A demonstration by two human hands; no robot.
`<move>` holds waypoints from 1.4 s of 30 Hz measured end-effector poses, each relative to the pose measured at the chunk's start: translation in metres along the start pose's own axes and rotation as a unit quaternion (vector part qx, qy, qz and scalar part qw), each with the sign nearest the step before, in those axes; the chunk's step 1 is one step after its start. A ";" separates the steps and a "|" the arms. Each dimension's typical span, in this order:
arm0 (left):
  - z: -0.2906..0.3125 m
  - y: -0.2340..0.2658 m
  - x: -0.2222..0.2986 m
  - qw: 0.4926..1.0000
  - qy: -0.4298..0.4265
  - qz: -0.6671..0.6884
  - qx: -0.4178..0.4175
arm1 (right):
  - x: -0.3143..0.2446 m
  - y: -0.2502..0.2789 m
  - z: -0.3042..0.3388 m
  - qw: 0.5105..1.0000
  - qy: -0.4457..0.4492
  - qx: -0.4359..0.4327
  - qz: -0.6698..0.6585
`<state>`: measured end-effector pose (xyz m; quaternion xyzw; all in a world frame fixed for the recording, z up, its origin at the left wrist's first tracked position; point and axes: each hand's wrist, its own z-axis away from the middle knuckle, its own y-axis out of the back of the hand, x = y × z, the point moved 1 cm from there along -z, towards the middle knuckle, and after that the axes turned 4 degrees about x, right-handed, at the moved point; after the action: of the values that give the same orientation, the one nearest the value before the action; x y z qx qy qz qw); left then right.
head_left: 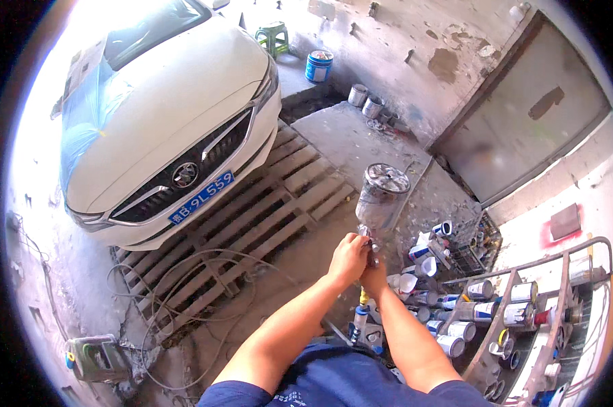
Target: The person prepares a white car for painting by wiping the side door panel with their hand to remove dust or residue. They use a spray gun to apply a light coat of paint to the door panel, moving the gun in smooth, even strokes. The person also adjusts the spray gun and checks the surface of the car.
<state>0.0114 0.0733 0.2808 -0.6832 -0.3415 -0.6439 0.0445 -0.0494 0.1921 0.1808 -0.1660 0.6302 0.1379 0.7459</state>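
Observation:
Both my hands meet in front of me around a spray gun (372, 254), its dark, metallic top showing between my fingers. My left hand (349, 259) closes on its upper part from the left side. Lower down, my right hand (374, 275) wraps round the handle, and much of the gun is hidden by my fingers. A yellow fitting (364, 297) shows under my hands, above a blue-and-silver fitting (361, 312). Just beyond the gun stands a paint-smeared drum (383, 197) with a stained lid.
A white car (178, 102), partly covered by blue plastic film (93, 112), stands at left by slatted wooden pallets (300, 169). Loose hose (164, 298) lies across the floor. Paint cans (462, 330) crowd a metal rack (513, 298) at right, near a plastic crate (472, 251).

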 end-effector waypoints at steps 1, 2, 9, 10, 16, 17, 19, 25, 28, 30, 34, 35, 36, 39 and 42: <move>-0.002 -0.002 0.001 1.000 0.003 -0.003 -0.010 | 0.005 0.007 -0.001 1.000 0.005 -0.003 0.012; -0.003 0.000 -0.002 1.000 0.010 -0.010 -0.019 | 0.006 0.005 0.000 1.000 0.007 -0.011 0.023; -0.005 -0.010 -0.011 0.999 0.014 -0.005 -0.035 | -0.025 0.000 0.008 0.989 -0.101 0.013 0.103; -0.006 -0.010 -0.013 0.999 0.013 -0.008 -0.035 | -0.029 -0.002 0.009 0.987 -0.134 0.018 0.090; -0.010 -0.018 -0.011 0.998 0.053 -0.012 -0.026 | -0.018 0.006 0.004 0.994 -0.093 0.001 0.061; -0.010 -0.018 -0.014 0.998 0.066 -0.010 -0.019 | -0.020 0.002 0.005 0.993 -0.102 0.011 0.055; -0.009 -0.016 -0.017 0.996 0.089 -0.001 -0.011 | -0.025 -0.005 0.008 0.992 -0.118 0.031 0.043; -0.011 -0.015 -0.010 0.994 0.106 0.019 -0.010 | -0.006 0.004 0.001 0.991 -0.106 0.048 0.061; -0.008 -0.011 -0.014 0.994 0.106 0.011 -0.003 | -0.017 -0.005 0.005 0.988 -0.126 0.023 0.085; -0.008 -0.011 -0.013 0.994 0.111 0.020 -0.002 | -0.019 -0.004 0.005 0.987 -0.144 0.010 0.065; -0.007 -0.007 -0.017 0.995 0.101 0.010 0.006 | -0.036 -0.019 0.010 0.983 -0.177 0.034 0.017; -0.008 -0.007 -0.016 0.994 0.109 0.010 0.006 | -0.035 -0.018 0.010 0.984 -0.174 0.021 0.037; -0.008 -0.006 -0.016 0.993 0.117 0.009 0.005 | -0.032 -0.015 0.010 0.984 -0.170 0.008 0.058; -0.012 -0.011 -0.001 0.987 0.159 0.024 -0.020 | 0.007 0.014 -0.005 0.984 -0.015 0.015 0.179; -0.009 -0.006 -0.008 0.987 0.160 0.022 -0.011 | 0.008 0.006 -0.003 0.982 -0.030 0.000 0.187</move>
<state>0.0011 0.0698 0.2731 -0.5788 -0.3081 -0.7477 0.1052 -0.0531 0.1967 0.1724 -0.0414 0.6277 0.2797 0.7253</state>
